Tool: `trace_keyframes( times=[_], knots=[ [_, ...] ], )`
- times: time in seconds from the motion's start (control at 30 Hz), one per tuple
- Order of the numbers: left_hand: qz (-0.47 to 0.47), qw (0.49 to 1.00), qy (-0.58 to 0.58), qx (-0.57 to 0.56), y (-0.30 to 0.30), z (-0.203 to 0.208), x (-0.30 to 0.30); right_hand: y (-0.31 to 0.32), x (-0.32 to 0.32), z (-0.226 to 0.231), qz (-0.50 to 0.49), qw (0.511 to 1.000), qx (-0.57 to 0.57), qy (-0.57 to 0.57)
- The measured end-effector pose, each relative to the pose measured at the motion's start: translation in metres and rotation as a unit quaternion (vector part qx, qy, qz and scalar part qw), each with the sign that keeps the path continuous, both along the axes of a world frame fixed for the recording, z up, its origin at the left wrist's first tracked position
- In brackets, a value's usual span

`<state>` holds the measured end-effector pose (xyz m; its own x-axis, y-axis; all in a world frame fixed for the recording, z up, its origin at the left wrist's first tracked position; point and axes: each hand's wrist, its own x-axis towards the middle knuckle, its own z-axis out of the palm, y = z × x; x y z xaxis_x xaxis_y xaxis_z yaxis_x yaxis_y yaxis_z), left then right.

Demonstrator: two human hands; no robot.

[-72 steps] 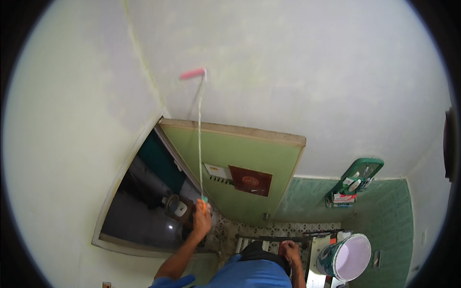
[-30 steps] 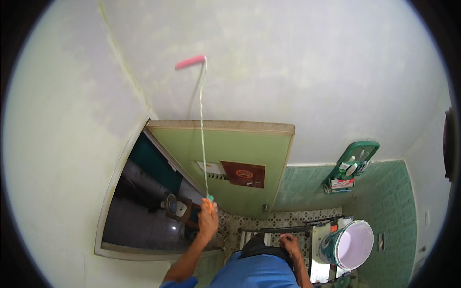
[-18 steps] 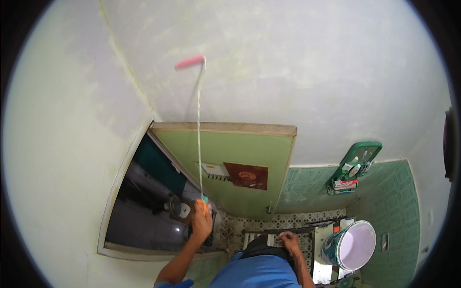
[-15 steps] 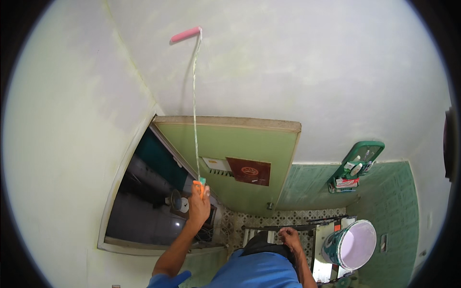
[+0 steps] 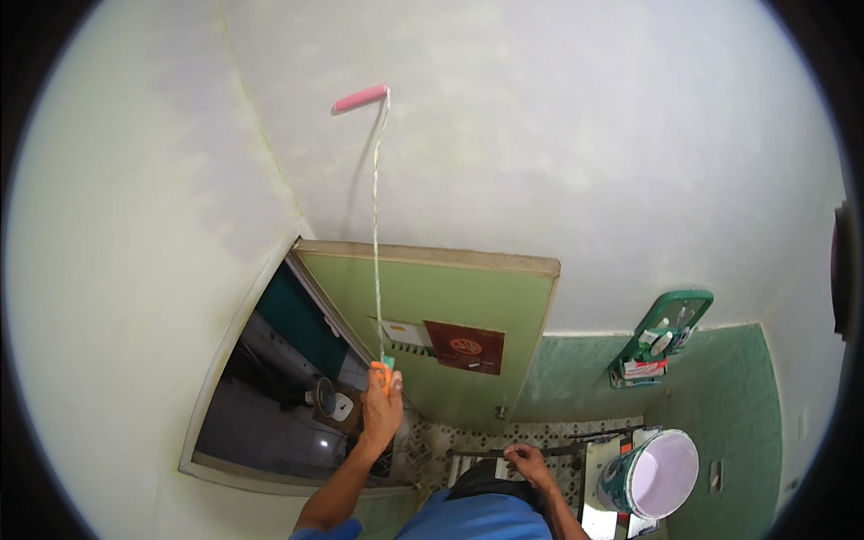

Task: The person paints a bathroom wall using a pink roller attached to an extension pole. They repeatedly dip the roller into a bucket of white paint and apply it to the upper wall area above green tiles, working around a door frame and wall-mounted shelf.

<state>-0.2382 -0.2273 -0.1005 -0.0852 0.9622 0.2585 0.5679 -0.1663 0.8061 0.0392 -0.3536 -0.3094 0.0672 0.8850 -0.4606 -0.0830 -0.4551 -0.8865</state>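
Observation:
My left hand (image 5: 382,409) is closed round the orange handle of a paint roller (image 5: 377,225). Its long, paint-crusted rod reaches up past the door, and the pink roller sleeve (image 5: 360,98) lies against the pale wall (image 5: 540,135), slightly tilted. Whitish-lilac patches and yellowish-green areas show on that wall. Low in front of my body, my right hand (image 5: 527,463) has its fingers curled together, with nothing visible in them. It is beside the dark rail of a ladder (image 5: 594,486); whether it touches the rail I cannot tell. A bucket of pale lilac paint (image 5: 664,475) stands at the ladder's right side.
A green door (image 5: 468,301) with a brown sign stands below the roller, next to a dark doorway (image 5: 270,396). A green mirror shelf with toiletries (image 5: 661,342) hangs on the wall at right, above green tiles (image 5: 576,378). Patterned floor (image 5: 432,436) lies far below.
The whole view has shifted, so the scene sits lower in it. The roller sleeve has come slightly down the wall. My right hand has moved a little to the left.

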Motion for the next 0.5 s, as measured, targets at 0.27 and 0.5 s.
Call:
trace_keyframes(
  times=[0.27, 0.5],
  knots=[
    [-0.071, 0.991, -0.090, 0.071, -0.034, -0.050, 0.056, 0.055, -0.059, 0.148, 0.155, 0.967, 0.198, -0.047],
    [-0.078, 0.984, -0.116, 0.115, -0.030, -0.031, 0.093, 0.078, -0.071, 0.159, 0.123, 0.948, 0.288, -0.067]
  ],
)
